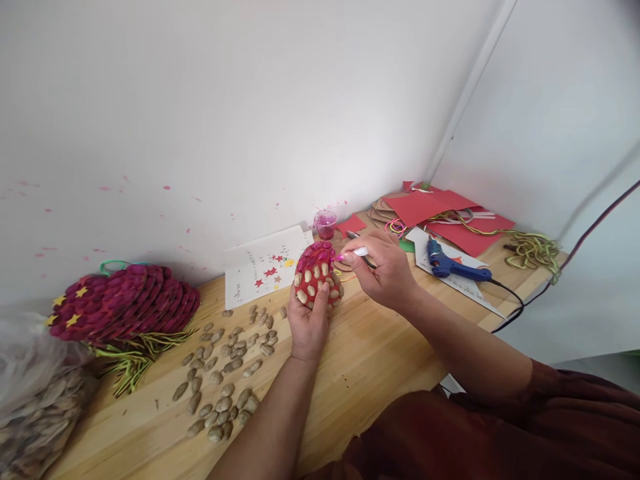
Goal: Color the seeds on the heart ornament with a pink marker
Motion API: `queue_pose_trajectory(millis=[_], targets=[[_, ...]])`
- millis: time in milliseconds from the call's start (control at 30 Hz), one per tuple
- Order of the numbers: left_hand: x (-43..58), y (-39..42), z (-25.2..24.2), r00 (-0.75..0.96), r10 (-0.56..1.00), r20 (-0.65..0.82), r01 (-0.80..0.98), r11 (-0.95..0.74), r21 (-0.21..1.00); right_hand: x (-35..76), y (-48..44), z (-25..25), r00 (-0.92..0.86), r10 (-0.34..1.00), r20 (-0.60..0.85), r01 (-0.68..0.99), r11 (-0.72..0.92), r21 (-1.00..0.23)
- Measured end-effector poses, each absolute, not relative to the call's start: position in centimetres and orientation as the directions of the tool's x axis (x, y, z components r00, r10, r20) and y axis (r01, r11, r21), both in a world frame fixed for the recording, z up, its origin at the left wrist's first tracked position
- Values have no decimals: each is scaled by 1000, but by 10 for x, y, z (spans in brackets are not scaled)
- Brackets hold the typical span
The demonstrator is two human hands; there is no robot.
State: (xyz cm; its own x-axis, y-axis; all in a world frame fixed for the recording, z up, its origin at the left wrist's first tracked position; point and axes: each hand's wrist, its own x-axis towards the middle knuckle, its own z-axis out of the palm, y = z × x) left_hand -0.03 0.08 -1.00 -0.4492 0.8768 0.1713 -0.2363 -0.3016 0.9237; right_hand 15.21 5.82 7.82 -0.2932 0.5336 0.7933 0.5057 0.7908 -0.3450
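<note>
Fingers [353,263] of the right hand [384,275] are closed around a white-handled brush [360,251], whose pink tip is brought to the right edge of the disc [315,282]; whether the two are touching cannot be told. By the left hand [308,327] the disc is held tilted above the surface [385,363], the thumb pressed over its front and the other fingers mostly hidden behind it. Its upper peanuts are coated in pink, while the lower ones are left bare. Loose peanuts [233,365] are scattered left of the disc, towards the near side. Just beyond the disc, a cup [325,227] of pink paint is set by the wall. To its left a paper [247,263] marked with stars is laid; to its right are placed a blue glue gun [457,269] and, farther back, red card [417,208].
</note>
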Motion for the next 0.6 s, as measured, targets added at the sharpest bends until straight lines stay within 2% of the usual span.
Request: queue_pose_trajectory(millis=[233,600], targets=[[-1,1,-11,-450,879,160,-256,-298,920,154,56,73,-265,555,789,476,787,-394],[-1,0,-5,-452,882,133,-280,-282,918,153,53,69,-313,508,802,464,819,-338]])
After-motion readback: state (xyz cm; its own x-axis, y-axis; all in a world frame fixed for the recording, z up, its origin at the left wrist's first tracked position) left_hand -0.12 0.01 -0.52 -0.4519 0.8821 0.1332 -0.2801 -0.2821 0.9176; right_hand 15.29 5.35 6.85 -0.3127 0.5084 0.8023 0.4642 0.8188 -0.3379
